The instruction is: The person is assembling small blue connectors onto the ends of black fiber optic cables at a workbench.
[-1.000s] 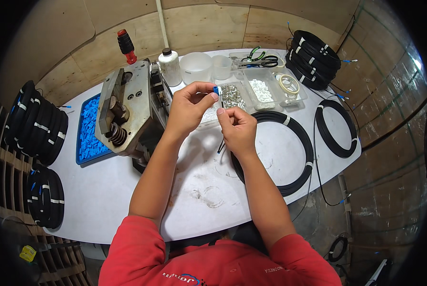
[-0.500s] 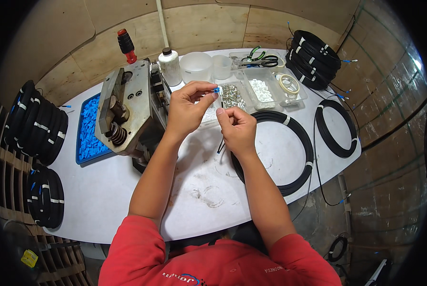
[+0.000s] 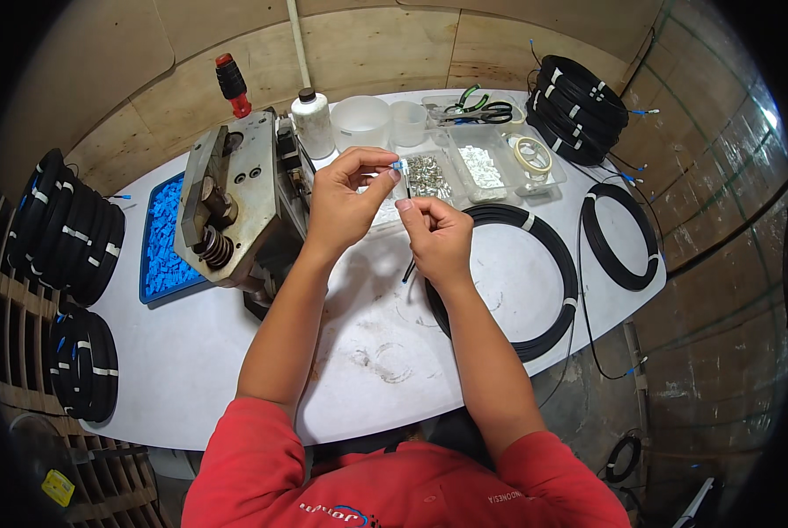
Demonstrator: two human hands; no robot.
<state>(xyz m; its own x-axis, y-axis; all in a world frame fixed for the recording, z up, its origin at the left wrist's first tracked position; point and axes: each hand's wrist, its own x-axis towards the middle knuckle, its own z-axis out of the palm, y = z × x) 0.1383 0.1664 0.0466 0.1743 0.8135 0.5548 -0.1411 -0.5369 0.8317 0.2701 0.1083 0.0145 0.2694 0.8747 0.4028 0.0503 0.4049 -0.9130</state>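
My left hand [image 3: 348, 201] is closed, with thumb and forefinger pinching a small blue connector [image 3: 399, 165]. A thin black cable [image 3: 408, 187] runs down from the connector to my right hand [image 3: 441, 243], whose thumb and fingers are closed on it. A short black length shows below that hand, just above the white table. Both hands are raised over the table, close together but apart. Behind the connector lies a clear bin of small metal parts [image 3: 427, 176]. A coil of black cable [image 3: 574, 264] lies flat beside my right forearm, partly hidden by it.
A metal press [image 3: 249, 194] stands left of my left arm, beside a tray of blue pieces [image 3: 167, 238]. At the back are a white bottle [image 3: 313, 123], plastic tubs [image 3: 361, 123], white parts [image 3: 480, 167], a tape roll [image 3: 533, 157] and scissors [image 3: 491, 113]. Cable coils [image 3: 579, 110] stack back right.
Both hands stay almost in place. The blue connector looks paler and slightly turned, and the short cable length below my right hand has shifted a little.
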